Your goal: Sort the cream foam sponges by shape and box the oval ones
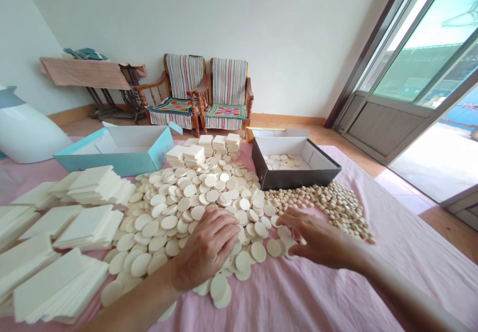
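My left hand (209,245) rests over the front of a heap of pale round wooden discs (190,190), its fingers curled together and pointing down. Whatever lies under those fingers is hidden. At the right edge of the heap, my right hand (323,240) reaches in with thumb and fingers apart, close to a few loose discs (274,248). Nothing shows between them. Just beyond that hand lies a spread of small round wooden beads (336,200). A black box (287,177) with a white inside stands behind the beads and holds some discs.
Stacks of square pale boards (85,227) fill the left side, with smaller stacks (205,145) behind the heap. A light-blue box (112,160) and a white jug (30,128) stand at back left. Pink cloth (269,302) covers the surface. Two chairs (224,88) stand beyond.
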`<act>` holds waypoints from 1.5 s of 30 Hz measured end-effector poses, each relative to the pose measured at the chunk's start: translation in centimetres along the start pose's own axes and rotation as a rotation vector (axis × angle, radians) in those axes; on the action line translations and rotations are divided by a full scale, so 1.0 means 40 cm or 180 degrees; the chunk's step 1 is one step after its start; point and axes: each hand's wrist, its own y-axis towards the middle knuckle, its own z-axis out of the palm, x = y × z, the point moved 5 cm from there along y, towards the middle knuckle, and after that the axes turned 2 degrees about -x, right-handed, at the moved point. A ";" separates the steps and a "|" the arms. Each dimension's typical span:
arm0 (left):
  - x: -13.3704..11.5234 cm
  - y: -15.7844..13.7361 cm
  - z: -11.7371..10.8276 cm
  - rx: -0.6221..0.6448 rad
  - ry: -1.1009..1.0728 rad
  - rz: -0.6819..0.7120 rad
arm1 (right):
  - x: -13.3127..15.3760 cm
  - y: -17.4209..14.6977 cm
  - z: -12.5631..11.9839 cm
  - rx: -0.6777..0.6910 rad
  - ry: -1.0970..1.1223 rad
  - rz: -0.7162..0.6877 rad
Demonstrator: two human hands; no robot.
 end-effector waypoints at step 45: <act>0.024 0.010 -0.074 -0.0439 0.0144 0.0083 | -0.039 0.114 0.036 -0.1145 -0.0112 0.0398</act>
